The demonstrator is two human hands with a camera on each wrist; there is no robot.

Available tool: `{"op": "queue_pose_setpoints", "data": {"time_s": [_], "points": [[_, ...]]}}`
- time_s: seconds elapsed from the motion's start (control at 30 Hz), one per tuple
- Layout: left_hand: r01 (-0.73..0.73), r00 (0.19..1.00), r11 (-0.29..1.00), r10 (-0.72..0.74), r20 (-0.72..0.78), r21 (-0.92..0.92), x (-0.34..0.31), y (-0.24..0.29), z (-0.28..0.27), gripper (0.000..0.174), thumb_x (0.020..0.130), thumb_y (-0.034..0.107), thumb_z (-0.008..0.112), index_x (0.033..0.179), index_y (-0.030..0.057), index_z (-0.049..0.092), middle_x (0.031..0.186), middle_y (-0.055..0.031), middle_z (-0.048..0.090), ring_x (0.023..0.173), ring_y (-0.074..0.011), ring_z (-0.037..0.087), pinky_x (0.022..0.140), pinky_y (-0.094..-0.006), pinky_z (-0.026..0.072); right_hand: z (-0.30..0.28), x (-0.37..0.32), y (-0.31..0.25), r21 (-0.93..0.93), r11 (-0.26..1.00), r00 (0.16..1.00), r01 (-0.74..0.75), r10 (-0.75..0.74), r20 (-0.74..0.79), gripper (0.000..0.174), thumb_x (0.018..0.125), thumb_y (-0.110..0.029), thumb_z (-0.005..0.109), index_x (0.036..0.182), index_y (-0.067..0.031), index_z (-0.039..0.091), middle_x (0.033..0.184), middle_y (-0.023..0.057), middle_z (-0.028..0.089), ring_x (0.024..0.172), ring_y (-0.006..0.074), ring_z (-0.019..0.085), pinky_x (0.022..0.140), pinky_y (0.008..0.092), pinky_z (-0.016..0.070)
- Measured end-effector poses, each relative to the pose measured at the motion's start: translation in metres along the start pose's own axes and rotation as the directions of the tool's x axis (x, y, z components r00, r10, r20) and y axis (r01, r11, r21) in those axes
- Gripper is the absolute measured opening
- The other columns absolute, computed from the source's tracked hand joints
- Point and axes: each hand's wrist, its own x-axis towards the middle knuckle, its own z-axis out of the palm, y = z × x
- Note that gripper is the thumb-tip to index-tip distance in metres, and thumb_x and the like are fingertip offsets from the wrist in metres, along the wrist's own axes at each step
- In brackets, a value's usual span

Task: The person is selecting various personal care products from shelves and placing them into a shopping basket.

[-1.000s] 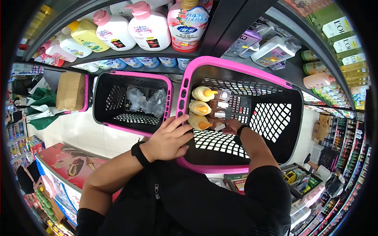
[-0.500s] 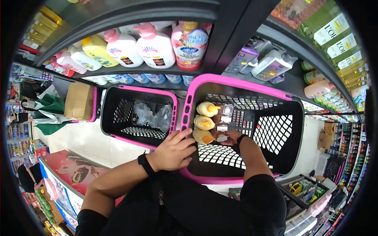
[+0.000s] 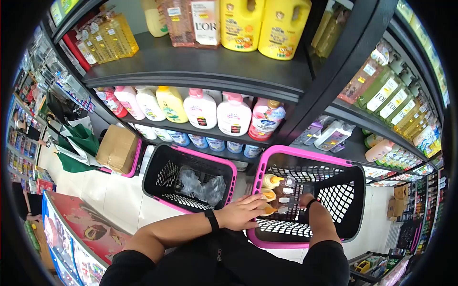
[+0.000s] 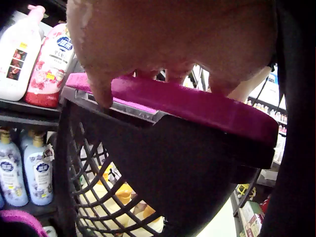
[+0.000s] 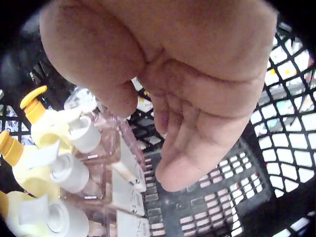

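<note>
My left hand (image 3: 242,212) rests over the left end of a black shopping basket (image 3: 311,152) with a pink rim, fingers draped on that rim. Inside the basket, my right hand (image 5: 192,98) hangs with loosely bent fingers and nothing between them. To its left stand three clear pinkish pump bottles (image 5: 96,180) with white pump heads and white labels, lined up side by side. Behind them is a row of three cream bottles (image 5: 42,129) with yellow-orange pumps, against the basket's left end. The basket's slatted floor (image 5: 197,200) shows beneath my right fingers.
A second black basket (image 3: 157,183) with crumpled clear plastic bags (image 3: 202,186) sits to the left. Beyond it is a cardboard box (image 3: 117,148). Dark shelves (image 3: 191,71) of bottles rise ahead. A red-topped display case (image 3: 86,229) stands at lower left.
My right hand has let go of the nearest clear bottle and shifted right, away from the row. The head view has tilted up toward the shelves. My left hand stays on the rim.
</note>
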Motion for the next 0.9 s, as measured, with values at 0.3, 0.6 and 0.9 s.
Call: {"op": "queue_pose_setpoints", "data": {"time_s": [0.3, 0.6, 0.9], "points": [[0.075, 0.989, 0.967, -0.103, -0.105, -0.246, -0.108, -0.066, -0.029, 0.048, 0.093, 0.025, 0.068, 0.134, 0.0038, 0.057, 0.139, -0.0217, 0.054, 0.128, -0.0413, 0.053, 0.109, -0.0445, 0.0445, -0.155, -0.108, -0.158, 0.317, 0.936, 0.800, 0.153, 0.071, -0.596, 0.023, 0.098, -0.022, 0.056, 0.102, -0.0020, 0.068, 0.081, 0.0134, 0.071, 0.075, 0.0232, 0.071, 0.068, 0.0381, 0.0545], [0.191, 0.954, 0.914, -0.260, -0.153, -0.358, -0.253, -0.147, -0.081, 0.038, 0.094, 0.022, 0.069, 0.124, -0.0001, 0.063, 0.119, -0.0182, 0.067, 0.109, -0.0339, 0.066, 0.091, -0.0406, 0.0542, -0.240, -0.146, -0.456, 0.007, 0.915, 0.440, 0.404, -0.188, -0.878, 0.043, 0.087, -0.027, 0.073, 0.113, 0.0062, 0.066, 0.096, 0.0235, 0.072, 0.094, 0.0355, 0.071, 0.084, 0.0411, 0.0547], [0.292, 0.872, 0.850, -0.425, -0.244, -0.438, -0.323, -0.161, -0.098, 0.036, 0.092, 0.019, 0.069, 0.122, -0.0008, 0.063, 0.114, -0.0196, 0.068, 0.106, -0.0357, 0.067, 0.092, -0.0417, 0.0543, -0.257, -0.058, -0.488, 0.451, 0.882, 0.352, 0.136, 0.383, -0.854, 0.060, 0.079, -0.045, 0.072, 0.115, 0.0034, 0.069, 0.120, 0.0278, 0.069, 0.118, 0.0435, 0.064, 0.101, 0.0483, 0.0497]]}}
